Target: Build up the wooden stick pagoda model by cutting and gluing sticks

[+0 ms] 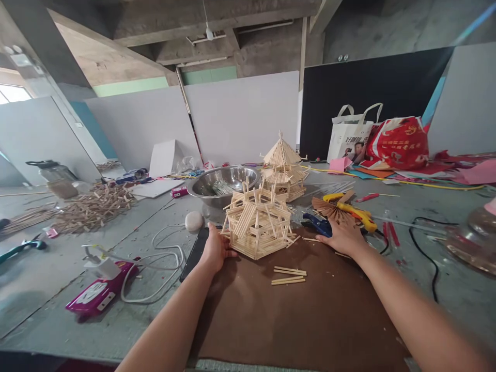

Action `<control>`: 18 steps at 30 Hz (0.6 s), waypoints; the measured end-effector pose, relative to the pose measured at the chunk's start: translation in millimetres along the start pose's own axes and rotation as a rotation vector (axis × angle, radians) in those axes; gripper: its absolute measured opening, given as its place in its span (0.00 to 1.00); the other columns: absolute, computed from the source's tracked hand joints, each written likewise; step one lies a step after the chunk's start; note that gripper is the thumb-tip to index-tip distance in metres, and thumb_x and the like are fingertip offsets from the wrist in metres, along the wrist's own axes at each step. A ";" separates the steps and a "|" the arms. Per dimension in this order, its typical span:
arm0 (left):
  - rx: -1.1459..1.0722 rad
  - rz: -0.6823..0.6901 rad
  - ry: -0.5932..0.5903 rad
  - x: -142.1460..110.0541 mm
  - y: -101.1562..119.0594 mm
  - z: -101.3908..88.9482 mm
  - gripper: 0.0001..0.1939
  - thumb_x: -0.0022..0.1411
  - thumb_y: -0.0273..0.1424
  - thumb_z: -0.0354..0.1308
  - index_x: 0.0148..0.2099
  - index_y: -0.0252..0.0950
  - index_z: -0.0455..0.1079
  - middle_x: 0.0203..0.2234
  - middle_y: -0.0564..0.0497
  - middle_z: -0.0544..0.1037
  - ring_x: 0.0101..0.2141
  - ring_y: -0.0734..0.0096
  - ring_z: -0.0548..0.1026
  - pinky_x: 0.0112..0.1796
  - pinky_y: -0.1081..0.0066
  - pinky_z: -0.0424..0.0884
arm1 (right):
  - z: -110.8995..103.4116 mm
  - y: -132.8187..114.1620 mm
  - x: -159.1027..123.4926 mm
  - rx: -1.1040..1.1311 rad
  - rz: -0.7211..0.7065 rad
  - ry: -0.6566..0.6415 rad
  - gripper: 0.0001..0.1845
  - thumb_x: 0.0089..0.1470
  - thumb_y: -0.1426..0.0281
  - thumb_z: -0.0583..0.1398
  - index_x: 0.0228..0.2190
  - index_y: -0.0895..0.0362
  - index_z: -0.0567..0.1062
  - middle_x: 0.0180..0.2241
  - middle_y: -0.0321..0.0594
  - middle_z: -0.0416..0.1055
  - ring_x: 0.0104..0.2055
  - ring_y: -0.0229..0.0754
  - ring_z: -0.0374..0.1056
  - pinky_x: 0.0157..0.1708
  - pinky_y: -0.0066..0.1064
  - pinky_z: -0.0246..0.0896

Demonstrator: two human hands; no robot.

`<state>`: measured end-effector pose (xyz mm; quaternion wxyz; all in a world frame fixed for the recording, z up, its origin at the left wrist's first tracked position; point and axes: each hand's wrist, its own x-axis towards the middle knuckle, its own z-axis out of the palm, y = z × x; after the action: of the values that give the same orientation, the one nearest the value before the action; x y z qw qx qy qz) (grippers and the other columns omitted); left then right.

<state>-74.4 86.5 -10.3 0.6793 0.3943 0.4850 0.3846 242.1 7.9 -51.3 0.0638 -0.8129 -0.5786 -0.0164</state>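
A small pavilion model made of pale wooden sticks (258,225) stands on a brown mat (310,320), its top unfinished-looking with upright stubs. At its left lower edge is my left hand (215,249), fingers curled against the base. My right hand (343,236) rests farther right, closed round the handle of blue cutters (320,225); some of its fingers are hidden behind the hand. Short loose sticks (289,276) lie on the mat in front of the model. Behind stands a taller stick pavilion (282,168) with a pointed roof.
A steel bowl (197,188) sits behind the model. Beyond my right hand lies a yellow glue gun (358,214). A dark phone (194,253), white cable (155,299) and purple power strip (103,289) are on the left. Farther off are a stick pile (96,209) and a red bag (399,142).
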 end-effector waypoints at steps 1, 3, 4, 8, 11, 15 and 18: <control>0.037 0.011 0.025 -0.6 0.3 -0.3 0.38 0.56 0.52 0.24 0.42 0.29 0.65 0.22 0.43 0.73 0.19 0.67 0.70 0.14 0.72 0.65 | -0.1 0.1 0.3 -0.008 0.009 -0.008 0.37 0.43 0.49 0.50 0.48 0.63 0.59 0.49 0.57 0.59 0.53 0.57 0.50 0.48 0.45 0.42; 0.102 0.036 0.063 -1.4 0.5 -0.4 0.37 0.56 0.51 0.25 0.40 0.30 0.66 0.17 0.47 0.71 0.14 0.72 0.66 0.11 0.74 0.61 | 0.5 0.8 1.1 -0.018 0.018 -0.011 0.38 0.43 0.49 0.50 0.48 0.63 0.59 0.49 0.57 0.60 0.53 0.57 0.51 0.47 0.46 0.42; 0.130 0.047 0.080 -1.5 0.4 -0.4 0.36 0.56 0.51 0.25 0.39 0.30 0.66 0.15 0.49 0.69 0.12 0.73 0.64 0.10 0.75 0.60 | 0.9 1.5 1.6 -0.018 0.015 -0.003 0.38 0.43 0.49 0.50 0.49 0.63 0.58 0.49 0.57 0.59 0.53 0.57 0.50 0.48 0.46 0.41; 0.190 0.074 0.121 -0.3 0.8 -1.3 0.34 0.56 0.51 0.26 0.37 0.31 0.65 0.12 0.52 0.66 0.10 0.76 0.61 0.08 0.79 0.54 | 2.5 5.7 3.5 -0.009 0.041 0.018 0.39 0.42 0.49 0.50 0.51 0.60 0.56 0.54 0.54 0.51 0.56 0.58 0.43 0.48 0.49 0.39; 0.180 0.058 0.111 1.4 1.8 -3.0 0.33 0.57 0.50 0.27 0.36 0.31 0.65 0.11 0.52 0.66 0.08 0.78 0.59 0.08 0.80 0.50 | 2.7 9.0 4.5 -0.001 0.091 0.001 0.37 0.42 0.48 0.49 0.49 0.59 0.59 0.54 0.54 0.51 0.55 0.60 0.44 0.47 0.52 0.40; 0.188 0.051 0.107 2.2 2.9 -4.6 0.30 0.58 0.48 0.29 0.34 0.32 0.65 0.12 0.52 0.67 0.08 0.77 0.60 0.08 0.79 0.52 | 2.2 10.3 4.8 -0.001 0.096 -0.011 0.36 0.42 0.48 0.49 0.48 0.59 0.61 0.51 0.55 0.56 0.54 0.60 0.47 0.46 0.54 0.41; 0.182 0.050 0.090 1.7 3.7 -4.2 0.29 0.58 0.48 0.30 0.33 0.32 0.64 0.13 0.52 0.68 0.09 0.77 0.60 0.09 0.78 0.55 | 1.8 9.9 4.8 -0.012 0.098 -0.001 0.38 0.41 0.48 0.50 0.49 0.60 0.59 0.53 0.56 0.52 0.55 0.61 0.45 0.46 0.55 0.40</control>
<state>-78.5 90.2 -8.4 0.6085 0.4488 0.5380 0.3727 253.0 9.4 -53.4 0.0594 -0.8406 -0.5381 -0.0165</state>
